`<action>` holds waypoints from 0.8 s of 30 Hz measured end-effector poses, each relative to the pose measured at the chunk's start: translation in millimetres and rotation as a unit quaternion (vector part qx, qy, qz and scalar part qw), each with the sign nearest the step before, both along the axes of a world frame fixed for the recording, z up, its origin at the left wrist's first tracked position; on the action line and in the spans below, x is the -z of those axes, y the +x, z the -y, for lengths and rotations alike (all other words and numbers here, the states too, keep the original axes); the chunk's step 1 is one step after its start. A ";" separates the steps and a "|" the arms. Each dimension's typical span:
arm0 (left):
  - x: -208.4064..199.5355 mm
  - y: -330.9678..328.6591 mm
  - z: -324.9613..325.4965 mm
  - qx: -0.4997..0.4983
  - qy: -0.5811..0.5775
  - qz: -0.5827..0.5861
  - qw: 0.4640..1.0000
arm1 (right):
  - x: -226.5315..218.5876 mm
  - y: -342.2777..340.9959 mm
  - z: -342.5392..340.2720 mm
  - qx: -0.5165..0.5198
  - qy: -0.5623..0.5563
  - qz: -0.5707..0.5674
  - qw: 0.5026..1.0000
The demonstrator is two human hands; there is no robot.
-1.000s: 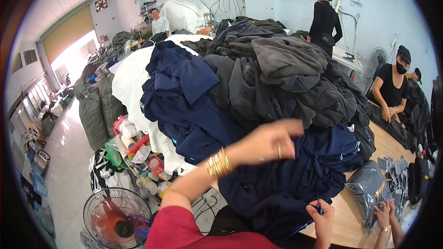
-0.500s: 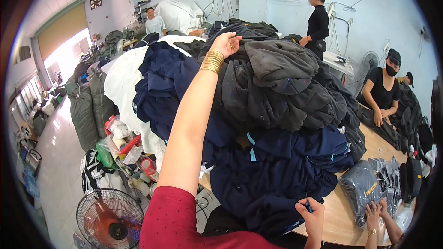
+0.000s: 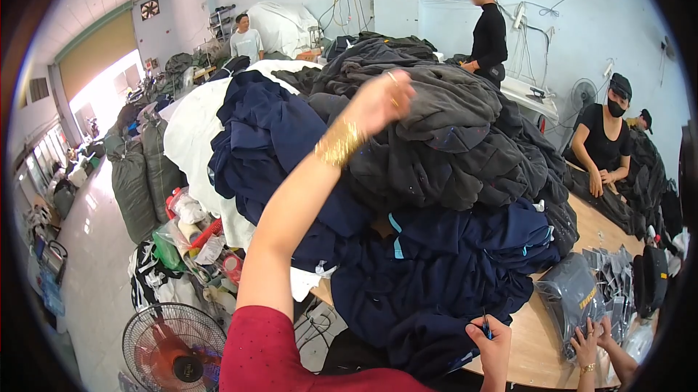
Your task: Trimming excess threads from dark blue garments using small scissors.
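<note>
My left hand [image 3: 383, 101] is lifted in front of the heap of dark grey garments [image 3: 429, 141], with gold bangles on its wrist. It is smeared by motion, so its fingers do not show clearly. Near the front edge, my right hand [image 3: 496, 352] is closed on small blue thread snips [image 3: 486, 329], their dark tip pointing up. Beside that hand lie navy garments [image 3: 429, 283] with light blue trim, spread over the near part of the table. More navy cloth [image 3: 265, 126] is piled left of the grey heap.
The wooden table [image 3: 534, 334] shows at the right, bearing a bagged garment [image 3: 571, 294] touched by another person's hands [image 3: 585, 348]. Other people stand or work at the far side and right. At lower left are a fan [image 3: 174, 348], stuffed sacks [image 3: 131, 188] and cones of thread [image 3: 190, 232].
My left hand has swung right and slightly down across the grey heap, its elbow bending more. My right hand stays nearly in place with the thread snips.
</note>
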State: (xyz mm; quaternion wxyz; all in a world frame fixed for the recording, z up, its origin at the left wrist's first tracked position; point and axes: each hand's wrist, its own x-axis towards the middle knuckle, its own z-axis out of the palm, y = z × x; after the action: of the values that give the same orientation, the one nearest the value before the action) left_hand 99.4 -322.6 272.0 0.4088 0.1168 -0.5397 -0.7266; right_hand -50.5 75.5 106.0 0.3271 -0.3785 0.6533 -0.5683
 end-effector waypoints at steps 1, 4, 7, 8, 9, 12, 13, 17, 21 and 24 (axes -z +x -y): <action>13.2 -8.1 -36.1 0.120 -0.004 -0.017 0.993 | 0.5 -1.4 1.3 0.008 0.000 0.002 1.000; 63.2 -15.8 -138.3 0.263 -0.197 0.208 0.921 | -2.0 1.1 7.6 0.003 -0.028 -0.011 1.000; 137.1 -15.8 -193.0 0.314 -0.422 0.182 0.831 | -5.5 3.8 12.6 -0.041 -0.024 -0.042 0.998; 151.3 -21.1 -206.2 0.347 -0.386 0.149 0.841 | -5.9 2.1 12.6 -0.056 -0.021 -0.059 0.996; 160.7 -23.4 -214.0 0.390 -0.314 0.176 0.847 | -8.4 2.4 12.9 -0.055 -0.018 -0.059 0.997; 176.8 -20.7 -227.2 0.357 -0.282 0.204 0.867 | -18.4 4.1 8.4 -0.047 -0.024 -0.086 0.995; 183.5 -18.8 -232.4 0.321 -0.261 0.166 0.895 | -18.5 3.2 7.4 -0.046 -0.027 -0.087 0.995; 193.4 -9.7 -236.7 0.320 -0.231 0.219 0.892 | -13.6 -0.3 1.9 -0.006 -0.016 -0.081 0.997; 190.1 -4.5 -231.8 0.306 -0.195 0.207 0.909 | -12.0 -13.6 4.2 0.004 -0.026 -0.081 0.996; 184.3 -1.2 -229.5 0.294 -0.161 0.186 0.924 | -15.7 -23.6 6.4 0.016 -0.046 -0.095 0.994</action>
State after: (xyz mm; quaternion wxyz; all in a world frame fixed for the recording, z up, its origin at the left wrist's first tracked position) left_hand 98.2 -93.1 87.7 0.0822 0.0189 -0.7258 -0.6827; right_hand -74.2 69.1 121.7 0.2366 -0.4350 0.6608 -0.5640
